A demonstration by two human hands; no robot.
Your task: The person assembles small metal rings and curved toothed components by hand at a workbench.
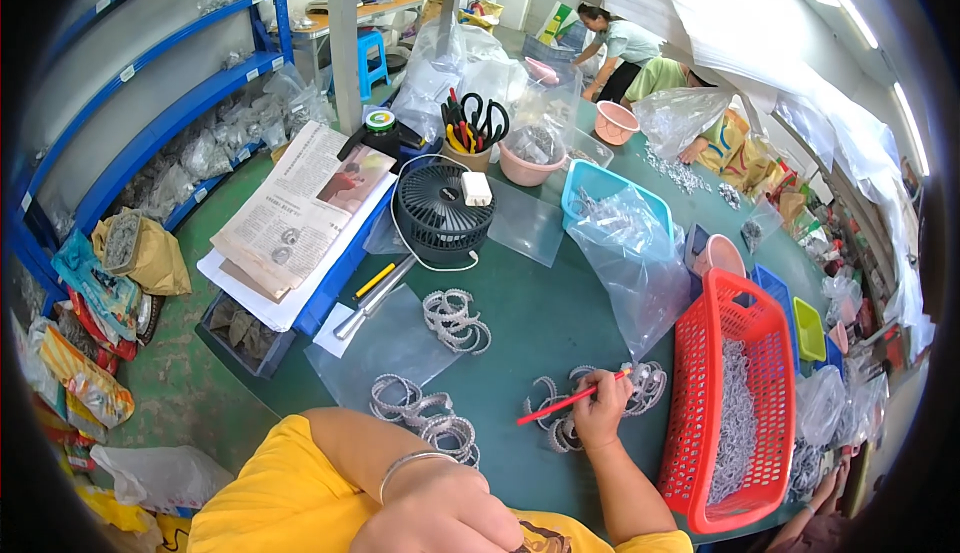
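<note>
While the fingers of the right hand [600, 411] pinch a slim red stick [548, 410] near its upper end, its lower end slants down leftward over the green tabletop [535, 318]. Just under and beside that hand lies a cluster of ridged silver-grey bands [645, 385], some partly covered by it. Knuckles up, the left hand [440, 513] is at the lower edge, close to the camera; its fingers are mostly out of sight, so I cannot tell whether they hold anything. Just beyond it sits a second heap of bands [425, 415], partly on a clear plastic sheet [350, 353], and farther up, a third heap [456, 323].

To the right stands a red perforated basket [690, 403] with many small grey pieces [737, 413] inside. A clear bag [632, 283] drapes from a light blue tray [575, 188] onto the tabletop. Farther left are a black fan [440, 203] with a white plug [476, 189] on top, a yellow pen [374, 281] and a newspaper [290, 193]. Near the far end, two people [628, 43] bend forward.
</note>
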